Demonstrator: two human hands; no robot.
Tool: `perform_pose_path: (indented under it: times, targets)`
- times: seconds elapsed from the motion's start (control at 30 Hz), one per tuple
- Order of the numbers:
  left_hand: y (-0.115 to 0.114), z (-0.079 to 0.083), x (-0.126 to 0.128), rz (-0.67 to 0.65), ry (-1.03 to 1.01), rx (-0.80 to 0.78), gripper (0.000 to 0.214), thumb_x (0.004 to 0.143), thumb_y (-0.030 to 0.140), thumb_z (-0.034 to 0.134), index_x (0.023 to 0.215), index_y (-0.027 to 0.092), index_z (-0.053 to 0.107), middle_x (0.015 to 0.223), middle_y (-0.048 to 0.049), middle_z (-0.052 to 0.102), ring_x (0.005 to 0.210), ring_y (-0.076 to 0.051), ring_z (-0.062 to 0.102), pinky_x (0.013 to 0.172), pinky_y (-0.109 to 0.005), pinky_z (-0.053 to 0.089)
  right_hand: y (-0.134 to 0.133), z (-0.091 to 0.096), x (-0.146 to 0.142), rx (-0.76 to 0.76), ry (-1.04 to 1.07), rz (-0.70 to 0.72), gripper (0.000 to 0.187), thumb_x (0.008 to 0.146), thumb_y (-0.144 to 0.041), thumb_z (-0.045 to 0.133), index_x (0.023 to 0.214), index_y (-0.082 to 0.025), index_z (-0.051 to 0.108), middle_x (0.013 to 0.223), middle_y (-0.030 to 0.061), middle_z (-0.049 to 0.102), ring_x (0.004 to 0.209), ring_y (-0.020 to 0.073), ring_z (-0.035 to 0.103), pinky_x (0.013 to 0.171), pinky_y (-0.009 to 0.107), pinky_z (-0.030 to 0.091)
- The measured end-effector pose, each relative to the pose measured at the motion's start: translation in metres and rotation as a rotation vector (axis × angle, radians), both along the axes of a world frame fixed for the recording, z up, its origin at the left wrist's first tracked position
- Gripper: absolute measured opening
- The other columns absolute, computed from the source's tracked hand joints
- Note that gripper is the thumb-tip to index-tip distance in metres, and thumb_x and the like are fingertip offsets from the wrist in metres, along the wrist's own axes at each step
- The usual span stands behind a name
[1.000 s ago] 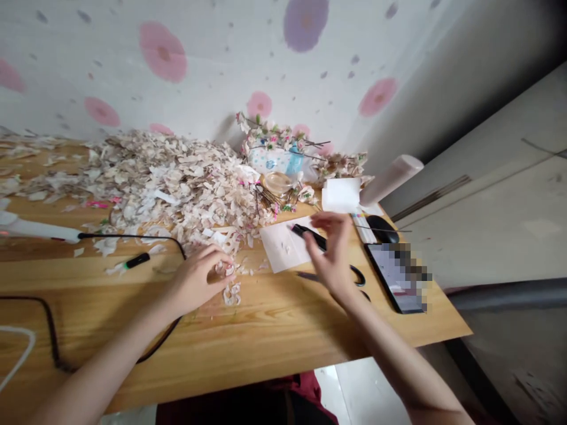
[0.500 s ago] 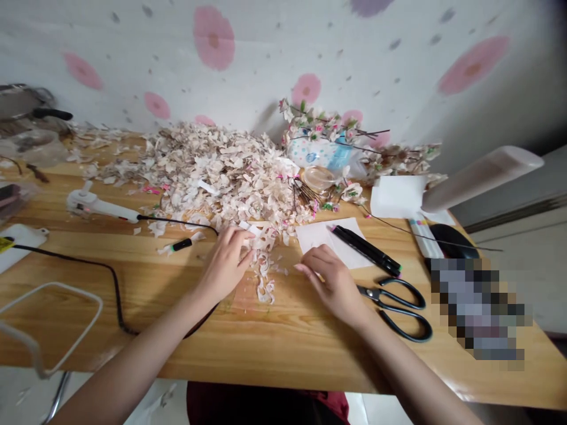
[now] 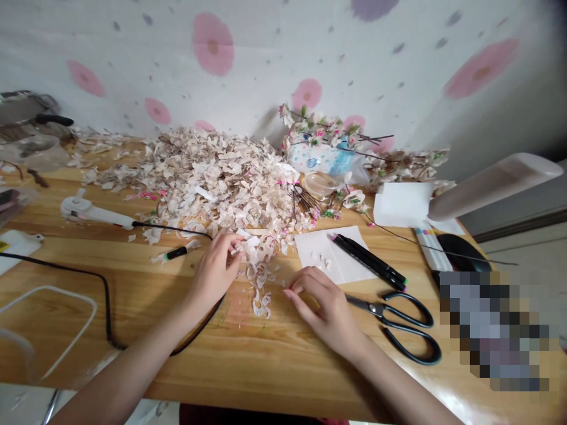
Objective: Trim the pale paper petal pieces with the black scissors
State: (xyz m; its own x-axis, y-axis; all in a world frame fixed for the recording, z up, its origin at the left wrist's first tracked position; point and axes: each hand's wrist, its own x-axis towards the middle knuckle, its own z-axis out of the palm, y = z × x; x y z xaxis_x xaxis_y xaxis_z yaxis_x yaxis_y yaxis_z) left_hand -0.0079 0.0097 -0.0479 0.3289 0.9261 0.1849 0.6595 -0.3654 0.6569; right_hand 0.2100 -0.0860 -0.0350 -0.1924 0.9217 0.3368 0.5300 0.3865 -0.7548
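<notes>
The right hand [image 3: 319, 311] rests on the wooden table [image 3: 266, 369], its grip loosely open and empty, just right of a trail of petal scraps [image 3: 260, 295]; the left hand [image 3: 215, 274] pinches scraps at the trail's far end, below the petal heap [image 3: 199, 183].

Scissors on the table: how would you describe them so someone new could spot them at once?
On the light wooden table, find the right hand. Right of it lie steel-bladed scissors with two black loop handles, blades pointing toward the hand, just below two black marker pens.
</notes>
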Motion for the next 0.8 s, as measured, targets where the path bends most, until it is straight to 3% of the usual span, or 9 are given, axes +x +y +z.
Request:
perform_pose_path:
  times: [0.17,0.33,0.4,0.63,0.8]
  targets:
    - [0.001,0.005,0.001,0.011,-0.161,-0.017,0.015,0.087,0.022,0.056,0.101,0.02,0.06,0.095,-0.0045,0.063,0.08,-0.016,0.061,0.072,-0.031,0.051,0.002,0.002,0.0,-0.004,0.016,-0.026,0.016,0.094,-0.019,0.052,0.078,-0.021,0.051,0.078,0.0048,0.06,0.075,0.0196,0.057,0.067,0.033,0.048]
    - [-0.003,0.012,0.002,0.028,-0.274,-0.16,0.015,0.085,0.027,0.059,0.097,0.02,0.063,0.093,-0.0043,0.067,0.081,-0.017,0.062,0.075,-0.033,0.051,0.001,0.001,0.0,-0.053,0.042,-0.074,0.004,0.093,-0.017,0.054,0.091,-0.021,0.054,0.083,0.0043,0.061,0.075,0.0181,0.059,0.069,0.031,0.05]
    - [-0.006,0.013,0.002,0.013,-0.316,-0.216,0.017,0.085,0.03,0.061,0.098,0.02,0.063,0.092,-0.0042,0.068,0.082,-0.018,0.063,0.078,-0.034,0.051,0.001,0.001,-0.001,-0.08,0.083,-0.101,0.007,0.091,-0.017,0.056,0.096,-0.021,0.053,0.087,0.004,0.062,0.075,0.0171,0.06,0.071,0.03,0.051]
    - [-0.02,0.023,0.009,-0.149,-0.407,-0.305,0.019,0.086,0.026,0.06,0.104,0.021,0.065,0.094,-0.0039,0.067,0.087,-0.017,0.064,0.079,-0.031,0.052,0.001,-0.003,-0.005,-0.253,0.27,-0.083,0.021,0.091,-0.022,0.058,0.112,-0.021,0.055,0.101,0.0055,0.064,0.082,0.0163,0.061,0.08,0.032,0.051]
    - [-0.031,0.029,0.012,-0.281,-0.39,-0.278,0.021,0.089,0.023,0.059,0.11,0.024,0.064,0.09,-0.0017,0.064,0.086,-0.015,0.062,0.08,-0.028,0.052,0.004,-0.003,-0.008,-0.469,0.526,-0.034,0.017,0.087,-0.032,0.062,0.096,-0.019,0.058,0.082,0.0009,0.062,0.071,0.0137,0.059,0.068,0.027,0.05]
